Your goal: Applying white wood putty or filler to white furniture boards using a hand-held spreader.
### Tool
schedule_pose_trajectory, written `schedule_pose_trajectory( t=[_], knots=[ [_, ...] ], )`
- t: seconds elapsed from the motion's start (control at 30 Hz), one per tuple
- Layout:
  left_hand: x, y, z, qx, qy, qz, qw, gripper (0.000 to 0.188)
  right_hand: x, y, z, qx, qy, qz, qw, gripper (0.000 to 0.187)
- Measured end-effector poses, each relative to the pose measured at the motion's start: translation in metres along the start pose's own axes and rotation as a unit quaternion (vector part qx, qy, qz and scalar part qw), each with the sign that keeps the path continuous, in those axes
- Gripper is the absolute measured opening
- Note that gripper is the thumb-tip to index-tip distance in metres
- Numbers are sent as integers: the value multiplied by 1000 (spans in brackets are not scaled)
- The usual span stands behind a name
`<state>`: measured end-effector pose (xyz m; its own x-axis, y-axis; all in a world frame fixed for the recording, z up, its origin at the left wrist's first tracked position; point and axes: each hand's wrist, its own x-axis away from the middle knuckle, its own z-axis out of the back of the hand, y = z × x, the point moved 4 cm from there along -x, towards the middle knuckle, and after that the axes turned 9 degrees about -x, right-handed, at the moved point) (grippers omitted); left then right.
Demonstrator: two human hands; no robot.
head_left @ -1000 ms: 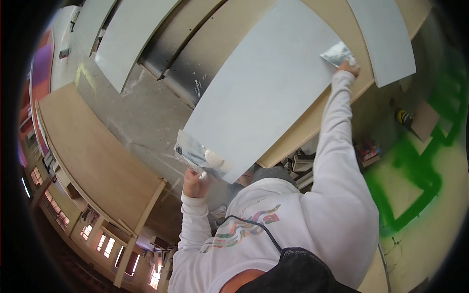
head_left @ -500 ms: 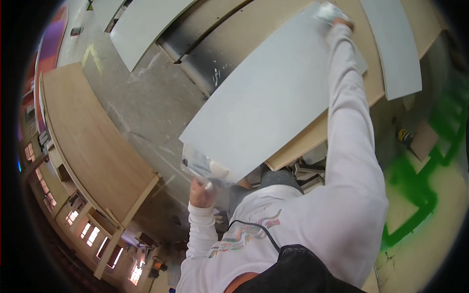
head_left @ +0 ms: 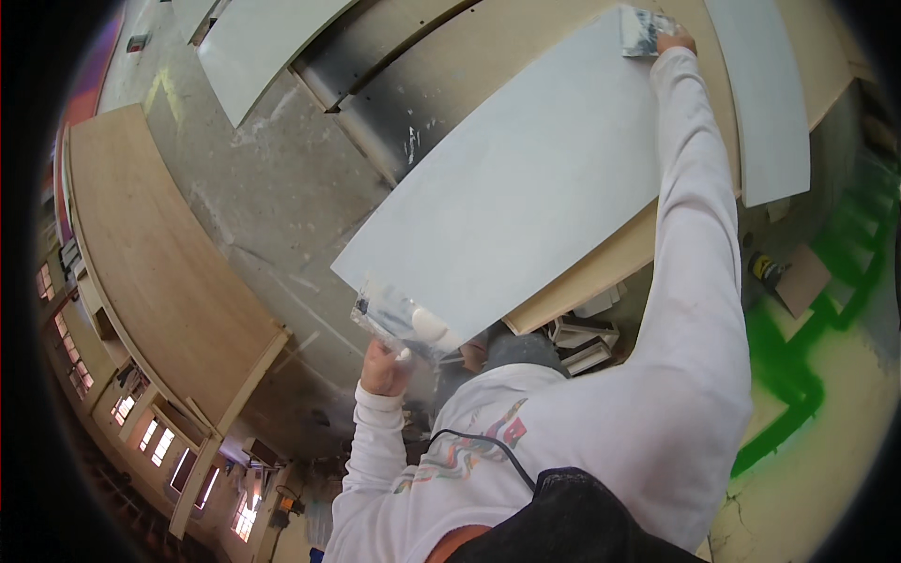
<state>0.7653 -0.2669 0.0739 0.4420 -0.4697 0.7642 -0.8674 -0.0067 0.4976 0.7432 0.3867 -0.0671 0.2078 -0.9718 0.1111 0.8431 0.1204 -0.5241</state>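
Head view: gripping flat spreader (head_left: 640,34) in right hand (head_left: 676,40) at far end of pale grey panel (head_left: 526,178), laid on wooden bench (head_left: 591,270); pinching paste-smeared plate (head_left: 399,312) in left hand (head_left: 385,369) by near end. Probably best to angle spreader low, press evenly, overlap strokes.

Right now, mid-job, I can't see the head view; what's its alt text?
A person's right hand holds a flat, shiny blade at the far end of a long pale panel; the left hand holds a flat plate with white paste by the near end. Tan board shows beneath; brown table at left, green paint at right.
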Motion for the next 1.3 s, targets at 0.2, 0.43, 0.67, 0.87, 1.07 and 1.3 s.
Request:
schedule_pose_trajectory(
  t=[0.2,0.43,0.67,0.87,1.07,1.3],
  knots=[
    [-1,12,-2,9,13,-13,1000,56,0,9,-5,50,11,119,992,42],
    [-8,11,-6,12,21,4,1000,56,6,19,-21,-124,49,-113,985,37],
    [-13,7,-19,9,-53,17,998,51,343,-82,-83,-50,-446,436,780,42],
    [-8,4,3,3,-14,-5,1000,52,202,-5,-62,-74,-130,283,947,22],
    [14,-5,9,56,-48,8,997,43,154,7,-35,-64,-144,244,957,51],
    [51,-30,30,72,-80,11,994,40,409,-80,-135,-161,-320,323,876,48]
  ],
)
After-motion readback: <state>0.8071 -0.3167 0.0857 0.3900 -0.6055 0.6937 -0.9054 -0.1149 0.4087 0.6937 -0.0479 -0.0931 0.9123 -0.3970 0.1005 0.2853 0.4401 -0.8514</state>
